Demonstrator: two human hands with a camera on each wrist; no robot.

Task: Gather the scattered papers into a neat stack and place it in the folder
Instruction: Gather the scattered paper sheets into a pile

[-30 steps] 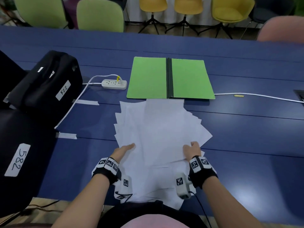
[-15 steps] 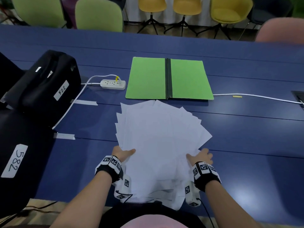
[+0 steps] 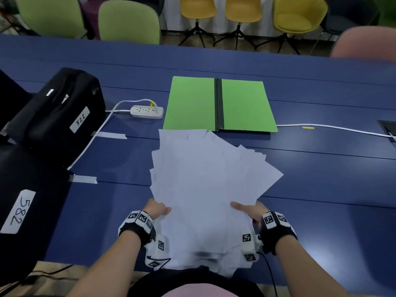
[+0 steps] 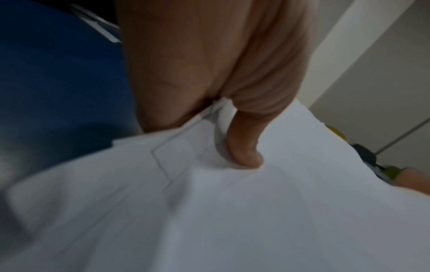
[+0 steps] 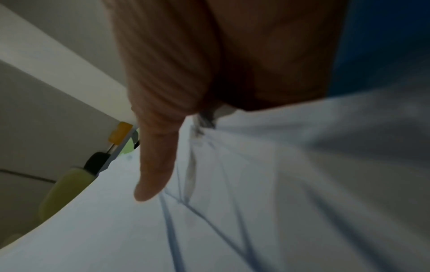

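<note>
A fanned pile of white papers [image 3: 205,179] is tilted up off the blue table [image 3: 321,189], its far edges near the folder. My left hand [image 3: 157,210] pinches the pile's left near edge, thumb on top [image 4: 242,152], fingers hidden beneath. My right hand [image 3: 248,210] pinches the right near edge, its thumb lying over the sheets [image 5: 153,174]. The open green folder [image 3: 246,103] with a black spine lies flat beyond the papers. Sheet edges are uneven and splayed.
Two black bags with labels 522 [image 3: 60,112] and 582 [image 3: 21,200] stand at the left. A white power strip [image 3: 146,111] and its cable lie left of the folder; another white cable [image 3: 334,128] runs right. Chairs line the far side.
Both hands went from lying flat on the papers to gripping the pile's near edges and lifting it. The sheets have drawn closer together and tilted upward.
</note>
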